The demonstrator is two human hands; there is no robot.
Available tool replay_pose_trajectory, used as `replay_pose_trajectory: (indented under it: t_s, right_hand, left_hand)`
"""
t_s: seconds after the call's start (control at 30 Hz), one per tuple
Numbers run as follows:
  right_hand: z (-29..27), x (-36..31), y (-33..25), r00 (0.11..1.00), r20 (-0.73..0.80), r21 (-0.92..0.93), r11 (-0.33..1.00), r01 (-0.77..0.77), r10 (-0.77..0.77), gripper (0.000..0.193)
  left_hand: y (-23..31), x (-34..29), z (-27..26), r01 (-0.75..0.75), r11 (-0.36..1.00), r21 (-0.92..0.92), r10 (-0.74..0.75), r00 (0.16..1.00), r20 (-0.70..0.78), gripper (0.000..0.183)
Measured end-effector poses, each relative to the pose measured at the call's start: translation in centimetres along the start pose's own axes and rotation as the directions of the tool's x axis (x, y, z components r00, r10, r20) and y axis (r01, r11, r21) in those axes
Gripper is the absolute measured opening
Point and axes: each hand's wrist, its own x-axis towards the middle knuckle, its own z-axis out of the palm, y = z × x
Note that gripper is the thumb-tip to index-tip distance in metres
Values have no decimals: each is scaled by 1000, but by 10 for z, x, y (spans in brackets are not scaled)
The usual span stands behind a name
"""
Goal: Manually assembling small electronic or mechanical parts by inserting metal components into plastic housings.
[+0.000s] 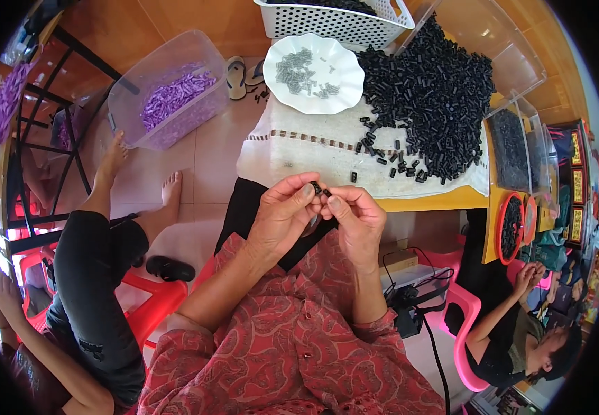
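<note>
Head view looks down on both hands meeting just below the table edge (424, 203). Left hand (282, 214) and right hand (355, 218) pinch one small black plastic piece (317, 188) between thumb and fingertips, the other fingers curled in; whether it is one part or two joined I cannot tell. Beyond them a white cloth (292, 149) carries a heap of black pieces (438, 104), with loose ones strewn toward the hands. A white scalloped dish (313, 72) holds grey parts. A white perforated basket (334, 21) stands behind. On the floor to the left sits a clear tub of purple pieces (175, 93), beside another person's bare feet (140, 173).
</note>
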Motion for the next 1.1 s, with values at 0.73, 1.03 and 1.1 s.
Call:
replay_pose_trajectory:
  t_s: [0.73, 1.03, 1.1]
  right_hand:
    - [1, -14, -5, 995, 4, -36, 994, 102, -102, 14]
    - [3, -15, -5, 995, -19, -75, 993, 94, -95, 14]
    - [2, -15, -4, 995, -16, -79, 992, 97, -99, 14]
  left_hand:
    - [-3, -6, 14, -56, 993, 104, 53, 998, 31, 25]
    - [-4, -6, 11, -53, 989, 138, 52, 999, 16, 26]
    - [-4, -6, 12, -51, 989, 141, 50, 999, 14, 27]
